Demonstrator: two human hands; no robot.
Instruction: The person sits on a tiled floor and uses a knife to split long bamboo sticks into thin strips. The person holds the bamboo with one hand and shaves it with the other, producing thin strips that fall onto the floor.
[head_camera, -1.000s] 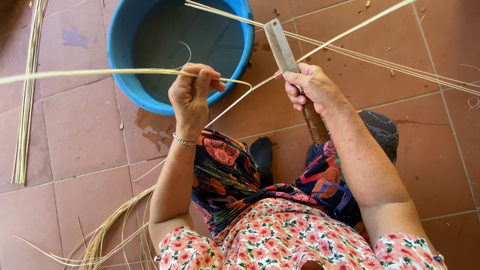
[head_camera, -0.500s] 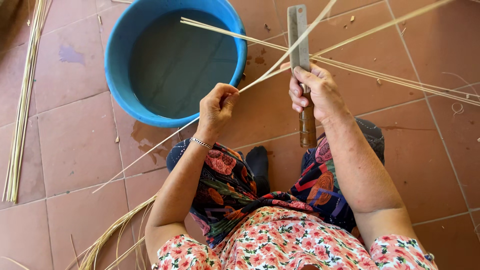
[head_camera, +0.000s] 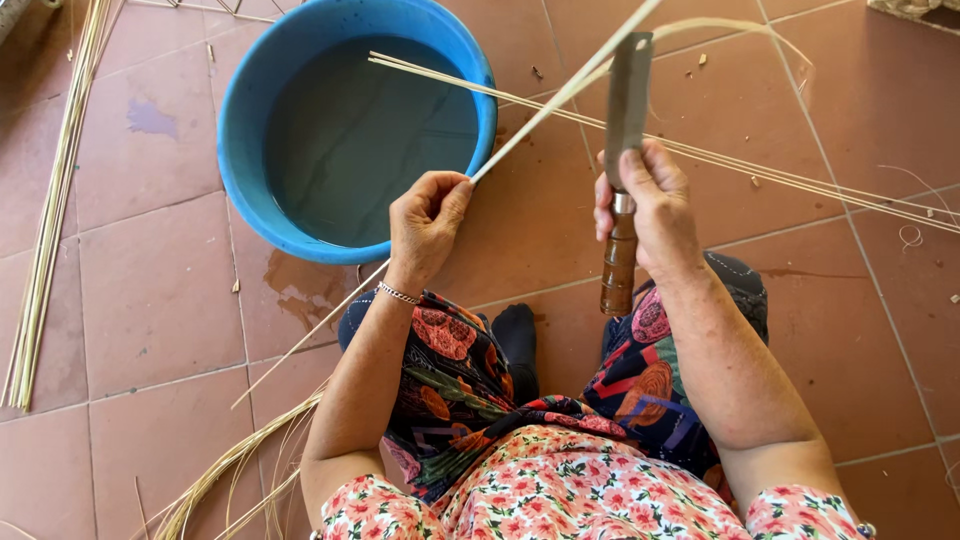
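Note:
My left hand (head_camera: 428, 222) pinches a long pale cane strip (head_camera: 560, 100) that runs from the lower left up to the upper right. My right hand (head_camera: 645, 205) grips a knife (head_camera: 626, 110) with a flat metal blade pointing up and a brown wooden handle (head_camera: 619, 265) pointing down. The strip passes just beside the blade near its top. A thin curl of shaving (head_camera: 760, 35) arcs off to the right of the blade. Both hands are held above my lap, over a patterned cloth (head_camera: 480, 380).
A blue basin (head_camera: 240, 150) of dark water stands on the terracotta tile floor ahead of my left hand. Several cane strips (head_camera: 800, 180) lie across the basin rim and the floor to the right. A bundle of canes (head_camera: 50, 200) lies at the left; loose strips (head_camera: 230, 470) curl at lower left.
The strip has swung from lying level to the left to slanting up to the right. My left hand has moved down along it, and the knife now stands upright beside it.

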